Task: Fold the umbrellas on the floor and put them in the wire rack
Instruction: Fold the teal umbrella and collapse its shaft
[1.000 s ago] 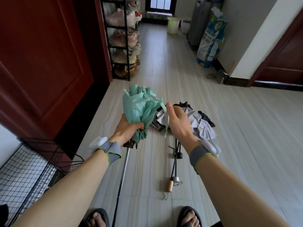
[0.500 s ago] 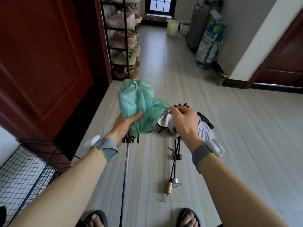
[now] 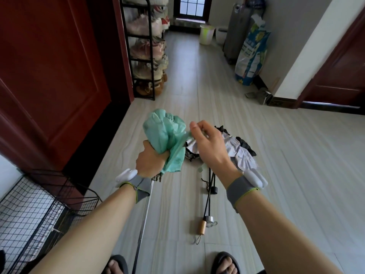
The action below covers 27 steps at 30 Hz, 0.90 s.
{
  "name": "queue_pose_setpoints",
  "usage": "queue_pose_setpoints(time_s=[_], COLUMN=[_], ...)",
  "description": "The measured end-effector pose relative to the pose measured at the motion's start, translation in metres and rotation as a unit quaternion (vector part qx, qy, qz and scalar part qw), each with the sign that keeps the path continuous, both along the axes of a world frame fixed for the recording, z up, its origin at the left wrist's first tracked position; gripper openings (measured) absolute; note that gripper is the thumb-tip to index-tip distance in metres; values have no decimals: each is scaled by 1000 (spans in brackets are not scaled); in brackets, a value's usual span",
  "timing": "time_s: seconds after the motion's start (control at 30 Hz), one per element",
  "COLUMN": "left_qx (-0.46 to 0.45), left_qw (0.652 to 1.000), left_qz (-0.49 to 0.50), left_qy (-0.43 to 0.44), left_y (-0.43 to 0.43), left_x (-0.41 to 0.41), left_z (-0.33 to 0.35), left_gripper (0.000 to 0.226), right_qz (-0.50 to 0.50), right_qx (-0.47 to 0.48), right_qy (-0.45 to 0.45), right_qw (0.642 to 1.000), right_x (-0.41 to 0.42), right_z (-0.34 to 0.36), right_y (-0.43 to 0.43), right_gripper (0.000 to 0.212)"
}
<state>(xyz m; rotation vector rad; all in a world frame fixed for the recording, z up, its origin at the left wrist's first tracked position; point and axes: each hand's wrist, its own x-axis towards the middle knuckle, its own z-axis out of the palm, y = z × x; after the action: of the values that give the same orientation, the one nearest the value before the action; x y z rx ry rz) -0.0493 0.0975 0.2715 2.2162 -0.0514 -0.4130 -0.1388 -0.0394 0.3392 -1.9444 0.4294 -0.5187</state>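
One mint umbrella (image 3: 164, 133), one silver umbrella (image 3: 243, 156), one wire rack (image 3: 29, 210), two hands (image 3: 151, 161) (image 3: 209, 147)

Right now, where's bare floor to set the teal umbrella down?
Bare floor right of the grey umbrella, up to the right-hand door; also ahead, between shoe rack and sack. Crowded: by the umbrella's shaft and the wire rack.

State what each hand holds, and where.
Left hand grips the teal umbrella around its bunched canopy; right hand pinches its teal strap.

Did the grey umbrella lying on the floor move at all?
No. The grey umbrella lies just where it did: the loop on its wooden handle ends at the same floorboard joint as before.
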Motion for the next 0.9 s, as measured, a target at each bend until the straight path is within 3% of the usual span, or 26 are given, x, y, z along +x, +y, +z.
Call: queue_pose_setpoints(time_s=[0.17,0.27,0.5,0.7,0.83,0.9], left_qx=[103,92,50,56,16,42], left_qw=[991,989,995,994,993,988], left_qz=[32,9,79,51,35,26], left_qy=[-73,-112,-47,-73,-111,-147], left_y=[0,-3,-7,6,7,5], left_x=[3,1,12,13,7,5], left_z=[0,-3,-3,-8,-5,-6], left_gripper=[61,60,53,52,56,60], right_qz=[-43,3,18,1,-89,-115], right_qx=[138,213,370,413,515,551], right_qy=[16,-27,-99,-50,-11,-11], right_qw=[989,977,924,910,852,826], right_x=[-8,-6,-6,-1,2,2], right_z=[-5,10,34,26,4,-3], right_y=[-11,2,13,10,-5,-14], right_gripper=[39,39,41,40,39,39])
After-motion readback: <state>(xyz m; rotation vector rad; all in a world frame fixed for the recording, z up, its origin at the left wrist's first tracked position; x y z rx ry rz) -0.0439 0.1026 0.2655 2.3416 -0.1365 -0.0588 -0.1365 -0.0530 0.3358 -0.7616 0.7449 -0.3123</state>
